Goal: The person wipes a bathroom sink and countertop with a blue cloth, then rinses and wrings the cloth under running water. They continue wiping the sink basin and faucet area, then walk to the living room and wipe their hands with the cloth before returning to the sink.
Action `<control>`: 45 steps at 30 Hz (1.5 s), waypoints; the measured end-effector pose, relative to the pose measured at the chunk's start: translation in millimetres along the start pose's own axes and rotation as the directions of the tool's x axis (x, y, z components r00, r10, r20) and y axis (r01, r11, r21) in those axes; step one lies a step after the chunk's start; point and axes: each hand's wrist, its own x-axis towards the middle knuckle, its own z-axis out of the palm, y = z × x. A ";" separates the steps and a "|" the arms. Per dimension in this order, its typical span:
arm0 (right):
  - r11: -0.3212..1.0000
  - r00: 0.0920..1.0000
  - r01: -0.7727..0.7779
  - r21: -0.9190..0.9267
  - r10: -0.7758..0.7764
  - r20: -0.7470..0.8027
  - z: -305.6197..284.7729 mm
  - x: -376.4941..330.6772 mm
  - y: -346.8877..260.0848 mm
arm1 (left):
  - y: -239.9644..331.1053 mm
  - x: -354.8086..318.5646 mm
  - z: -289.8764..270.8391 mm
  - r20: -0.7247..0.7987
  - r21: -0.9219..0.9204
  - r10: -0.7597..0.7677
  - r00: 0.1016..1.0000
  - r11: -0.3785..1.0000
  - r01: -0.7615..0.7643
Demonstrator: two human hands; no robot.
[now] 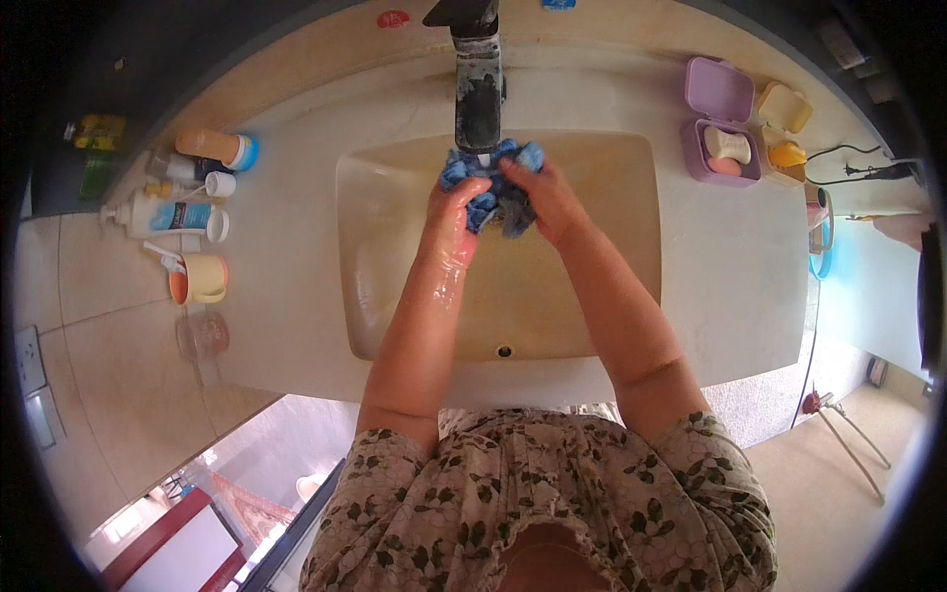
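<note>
a: where was the blue cloth (493, 187)?

b: bunched up right under the dark faucet (478, 84), over the far end of the beige sink (592, 296), so the water fell straight on it and drained into the basin.

a: and the hands?

b: the left hand (456, 212) was closed around the cloth's left side, its skin wet and shiny. the right hand (550, 202) was clamped on the right side, fingers curled into the fabric. both gripped it tight, pressed together.

a: anything around?

b: bottles and a yellow cup (202, 278) stood on the left of the counter, a purple soap box (722, 148) open on the right, all apart from the basin.
</note>
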 end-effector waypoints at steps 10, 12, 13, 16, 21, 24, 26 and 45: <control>0.315 0.660 0.591 -0.743 -0.718 0.220 47.3 -38.6 18.8 | -16.4 28.3 -39.5 0.243 -0.421 -0.143 0.959 0.875 0.237; 0.370 0.721 0.475 -0.798 -0.684 0.111 46.1 -29.7 19.7 | -22.0 20.3 -3.7 -0.306 -0.016 -0.051 0.951 0.999 0.048; 0.523 0.813 0.332 -0.785 -0.581 -0.043 40.1 -10.5 12.0 | -16.9 14.0 19.4 -0.313 -0.232 -0.123 0.942 0.972 0.050; 0.722 0.904 0.173 -0.670 -0.387 -0.184 35.8 4.8 -2.6 | -6.7 12.4 22.2 -0.298 -0.188 -0.156 0.942 0.977 0.102; 0.418 0.763 0.507 -0.754 -0.625 0.167 74.8 -53.7 7.8 | 2.6 18.7 -29.8 0.054 -0.406 -0.124 0.991 0.904 0.135; 0.589 0.839 0.314 -0.744 -0.540 -0.073 63.2 -23.0 17.8 | -0.1 5.9 2.1 -0.259 -0.167 -0.163 0.952 0.978 0.122; 0.727 0.879 0.240 -0.644 -0.445 -0.174 44.0 13.3 10.6 | -5.7 -0.2 14.5 -0.337 -0.196 -0.219 0.916 0.968 0.159; 0.218 0.661 0.521 -0.825 -0.714 0.229 45.6 -35.7 19.0 | -21.1 22.4 -2.7 -0.115 -0.409 -0.098 0.989 0.912 0.043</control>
